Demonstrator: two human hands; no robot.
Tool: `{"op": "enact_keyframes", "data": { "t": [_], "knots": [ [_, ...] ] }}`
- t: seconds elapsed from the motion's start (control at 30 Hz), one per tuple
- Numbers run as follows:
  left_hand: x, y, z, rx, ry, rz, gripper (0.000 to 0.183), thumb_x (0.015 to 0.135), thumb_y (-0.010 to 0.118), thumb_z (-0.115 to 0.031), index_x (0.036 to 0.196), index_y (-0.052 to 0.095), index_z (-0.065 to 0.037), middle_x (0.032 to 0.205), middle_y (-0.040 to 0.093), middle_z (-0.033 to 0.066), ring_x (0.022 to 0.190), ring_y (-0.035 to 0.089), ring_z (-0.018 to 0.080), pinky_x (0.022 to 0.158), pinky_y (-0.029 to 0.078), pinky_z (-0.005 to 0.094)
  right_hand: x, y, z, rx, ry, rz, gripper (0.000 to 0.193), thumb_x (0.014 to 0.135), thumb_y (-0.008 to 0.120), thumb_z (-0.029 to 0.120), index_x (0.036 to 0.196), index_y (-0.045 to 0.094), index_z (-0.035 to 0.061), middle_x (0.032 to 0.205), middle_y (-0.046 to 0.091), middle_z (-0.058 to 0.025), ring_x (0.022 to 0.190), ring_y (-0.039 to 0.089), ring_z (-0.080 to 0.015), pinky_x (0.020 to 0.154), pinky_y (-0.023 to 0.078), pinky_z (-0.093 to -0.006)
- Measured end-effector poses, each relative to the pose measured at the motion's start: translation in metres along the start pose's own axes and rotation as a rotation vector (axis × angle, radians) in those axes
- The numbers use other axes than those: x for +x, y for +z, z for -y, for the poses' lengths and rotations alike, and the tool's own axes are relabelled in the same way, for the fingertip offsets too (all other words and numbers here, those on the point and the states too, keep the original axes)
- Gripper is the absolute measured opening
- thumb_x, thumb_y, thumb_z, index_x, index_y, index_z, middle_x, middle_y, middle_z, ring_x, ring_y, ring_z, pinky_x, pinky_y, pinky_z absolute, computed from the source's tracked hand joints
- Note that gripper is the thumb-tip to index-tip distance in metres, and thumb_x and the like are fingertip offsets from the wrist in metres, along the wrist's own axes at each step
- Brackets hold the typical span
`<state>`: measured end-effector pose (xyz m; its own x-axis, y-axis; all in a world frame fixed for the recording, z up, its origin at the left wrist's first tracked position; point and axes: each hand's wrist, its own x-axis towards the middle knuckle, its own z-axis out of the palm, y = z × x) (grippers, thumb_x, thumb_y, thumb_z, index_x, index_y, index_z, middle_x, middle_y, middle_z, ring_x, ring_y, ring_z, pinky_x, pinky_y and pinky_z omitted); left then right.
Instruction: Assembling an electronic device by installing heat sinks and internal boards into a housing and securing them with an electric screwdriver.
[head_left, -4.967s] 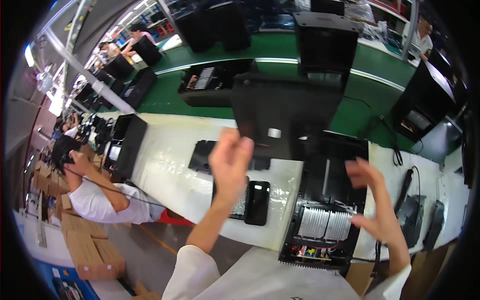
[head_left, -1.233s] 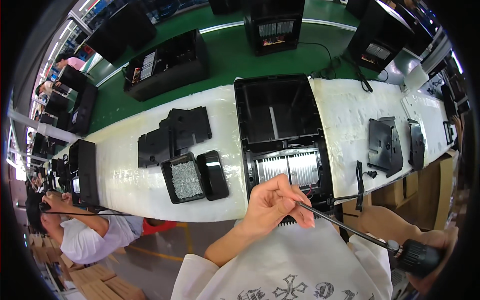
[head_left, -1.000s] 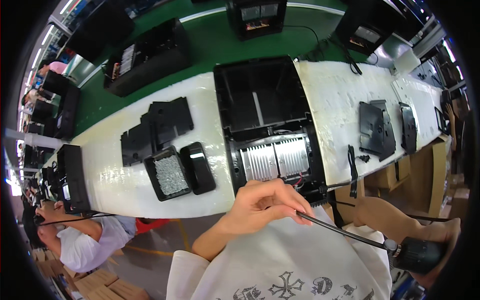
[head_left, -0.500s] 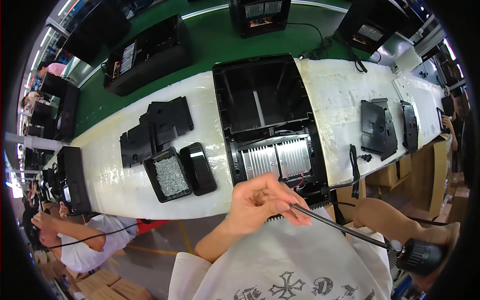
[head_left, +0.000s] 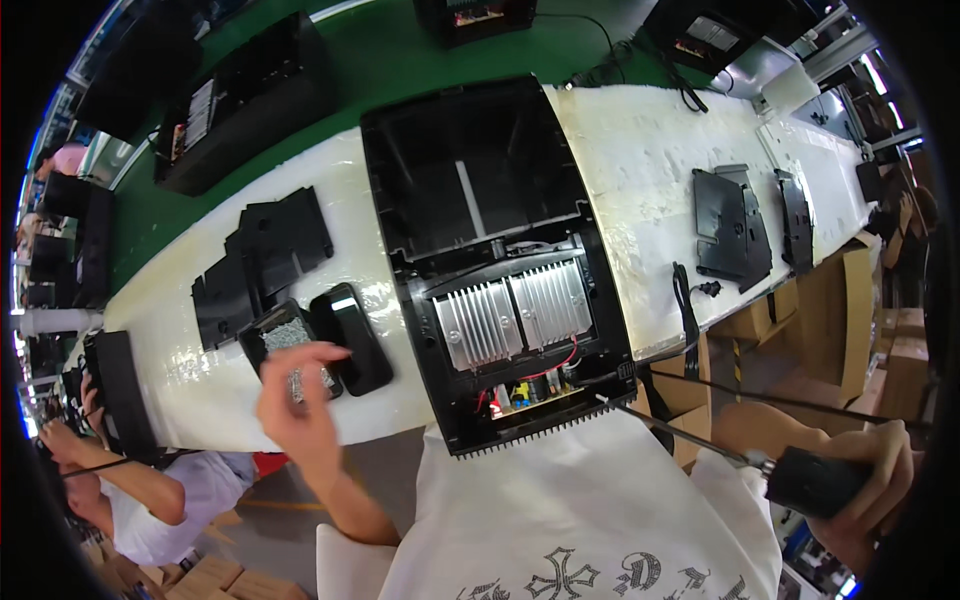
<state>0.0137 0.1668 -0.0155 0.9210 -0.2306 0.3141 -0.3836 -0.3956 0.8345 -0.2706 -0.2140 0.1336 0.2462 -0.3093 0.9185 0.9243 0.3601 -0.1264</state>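
Note:
My left hand (head_left: 300,410) hovers over the small black tray (head_left: 252,340) of silver screws (head_left: 286,334), its fingers partly stretched and a little blurred. No object shows in it. At the lower right my right hand (head_left: 880,490) grips the black body of an electric screwdriver (head_left: 815,482). Its long thin bit points left, the tip close to the near right corner of a black speaker cabinet (head_left: 440,400). Two finned silver heatsinks (head_left: 475,325) sit in that cabinet, with red wires and a circuit board (head_left: 540,390) at its near end.
An empty black tray (head_left: 352,345) lies beside the screws. Flat black plastic panels (head_left: 265,250) rest left, more panels (head_left: 730,225) and a cable (head_left: 685,305) right. Other cabinets (head_left: 250,110) stand on the green surface beyond. A co-worker (head_left: 165,490) is at the left.
My left hand has left the screwdriver's bit and moved left to the screw tray. The view has shifted, and the bit tip now lies by the cabinet's near corner.

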Motion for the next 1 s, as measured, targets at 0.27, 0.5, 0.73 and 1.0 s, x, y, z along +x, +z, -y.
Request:
{"op": "enact_keyframes", "data": {
  "t": [0.27,0.5,0.73,1.0],
  "knots": [
    [-0.018,-0.035,0.089,0.606,-0.145,0.265,0.02,0.081,0.061,0.01,0.098,0.054,0.002,0.091,0.052,0.0131,0.082,0.055,0.0305,0.073,0.045,0.0353,-0.049,0.013,-0.152,-0.631,0.227,0.121,0.061,0.072,0.085,0.015,0.107,0.037,0.0005,0.074,0.051,-0.0098,0.04,0.056,-0.0158,0.031,0.05,-0.0204],
    [-0.023,-0.031,0.101,0.568,-0.02,0.169,0.013,0.083,0.06,0.01,0.09,0.052,0.003,0.087,0.054,0.0128,0.079,0.055,0.0263,0.072,0.045,0.0317,-0.064,0.014,-0.152,-0.637,0.272,0.21,0.07,0.075,0.084,0.024,0.118,0.035,-0.0002,0.076,0.053,-0.0102,0.042,0.058,-0.0184,0.034,0.051,-0.0239],
    [-0.022,-0.027,0.09,0.404,-0.181,0.021,0.002,0.093,0.052,0.003,0.091,0.052,0.003,0.089,0.056,0.0086,0.08,0.053,0.0175,0.073,0.044,0.0277,-0.08,0.007,-0.156,-0.666,0.238,0.106,0.066,0.078,0.082,0.026,0.12,0.037,0.0029,0.076,0.053,-0.0088,0.04,0.056,-0.0169,0.034,0.051,-0.0235],
    [-0.025,-0.017,0.078,0.187,-0.08,-0.224,0.023,0.1,0.037,-0.006,0.077,0.039,-0.002,0.072,0.04,0.0046,0.064,0.038,0.0135,0.062,0.035,0.0251,-0.089,-0.003,-0.16,-0.598,0.182,0.065,0.062,0.079,0.08,0.028,0.119,0.04,0.0033,0.074,0.054,-0.0088,0.04,0.056,-0.016,0.036,0.052,-0.0231]
  ]
}}
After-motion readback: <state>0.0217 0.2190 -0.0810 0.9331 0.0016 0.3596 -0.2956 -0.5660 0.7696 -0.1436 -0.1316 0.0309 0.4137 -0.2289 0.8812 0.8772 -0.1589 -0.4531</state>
